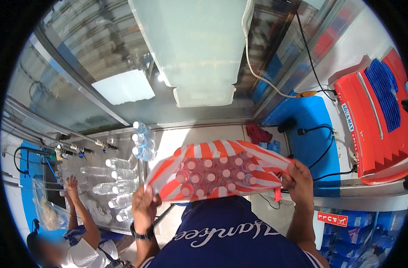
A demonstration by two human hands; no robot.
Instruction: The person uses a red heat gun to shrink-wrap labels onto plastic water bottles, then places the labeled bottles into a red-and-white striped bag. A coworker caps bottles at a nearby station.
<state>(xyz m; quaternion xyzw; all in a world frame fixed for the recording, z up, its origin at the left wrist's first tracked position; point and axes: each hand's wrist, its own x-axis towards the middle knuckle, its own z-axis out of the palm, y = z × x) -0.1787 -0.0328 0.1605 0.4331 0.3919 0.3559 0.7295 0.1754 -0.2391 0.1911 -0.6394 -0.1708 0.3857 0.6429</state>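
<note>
A red-and-white striped plastic bag [217, 149] spreads in front of my body. Inside stand several small clear bottles [210, 177] with pale caps facing up. My left hand [144, 209], with a dark band on its wrist, pinches the bag's left edge. At the opposite side, my right hand [297, 182] grips the bag's right edge, where the plastic is bunched. The bag's mouth is pulled wide between both hands. What lies under the bottles is hidden.
On the metal counter [86, 140] at left, several capped bottles [123, 174] stand near filling valves [105, 144]. A co-worker [86, 248] reaches over it. Three bluish bottles [143, 140] stand at its corner. Red packs [368, 134] hang right; a cloth [258, 133] lies ahead.
</note>
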